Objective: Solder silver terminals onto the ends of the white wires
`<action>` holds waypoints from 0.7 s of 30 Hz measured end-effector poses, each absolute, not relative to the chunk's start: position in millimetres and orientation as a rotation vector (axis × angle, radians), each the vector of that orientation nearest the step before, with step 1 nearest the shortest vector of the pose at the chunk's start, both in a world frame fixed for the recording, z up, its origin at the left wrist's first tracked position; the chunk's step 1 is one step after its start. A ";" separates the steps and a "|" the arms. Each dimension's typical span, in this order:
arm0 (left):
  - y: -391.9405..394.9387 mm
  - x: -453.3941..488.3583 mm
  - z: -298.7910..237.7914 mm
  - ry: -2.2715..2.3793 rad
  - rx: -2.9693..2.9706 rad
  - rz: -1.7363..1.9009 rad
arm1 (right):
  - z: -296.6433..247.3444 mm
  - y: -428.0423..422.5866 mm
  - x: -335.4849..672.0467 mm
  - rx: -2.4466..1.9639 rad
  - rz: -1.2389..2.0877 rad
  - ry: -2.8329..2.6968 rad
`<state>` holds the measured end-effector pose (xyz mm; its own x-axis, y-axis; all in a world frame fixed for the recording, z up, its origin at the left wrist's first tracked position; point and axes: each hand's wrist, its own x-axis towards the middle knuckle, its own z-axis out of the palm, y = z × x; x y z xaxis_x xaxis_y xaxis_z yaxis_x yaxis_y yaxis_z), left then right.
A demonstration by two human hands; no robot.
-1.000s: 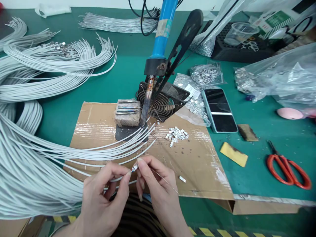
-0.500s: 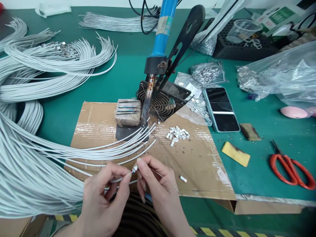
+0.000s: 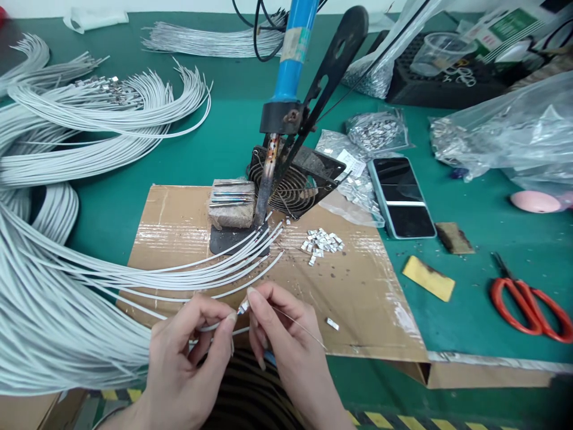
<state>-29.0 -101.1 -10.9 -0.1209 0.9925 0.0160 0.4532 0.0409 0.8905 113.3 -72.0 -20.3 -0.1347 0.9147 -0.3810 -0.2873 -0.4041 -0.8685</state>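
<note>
My left hand pinches a white cable close to its end, thumb against forefinger. Facing it, my right hand is closed on a small white and silver connector, which meets the cable's tip between the two hands. A thin wire trails out of my right hand towards the lower right. Above the hands, the loose ends of a white cable bundle lie across the cardboard sheet. One more small connector lies to the right of my right hand.
A soldering iron stands tip down in a holder, beside a block with thin rods and a fan. Behind my right hand lies a pile of connectors. Further right are a phone, a yellow sponge and red-handled scissors.
Both hands keep their grip and have barely moved. The cable tip and connector sit slightly further left. The view has shifted a little.
</note>
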 end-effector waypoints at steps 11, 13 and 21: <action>-101.7 -26.4 -11.8 1.629 1.362 1.033 | -21.2 -75.8 112.4 -1.299 1.516 -0.930; -102.3 -28.0 -12.3 1.618 1.361 1.020 | -23.5 -77.7 112.7 -1.328 1.431 -1.001; -94.4 -43.7 -18.8 1.447 1.713 0.884 | -38.1 -84.4 133.2 -1.402 1.088 -1.196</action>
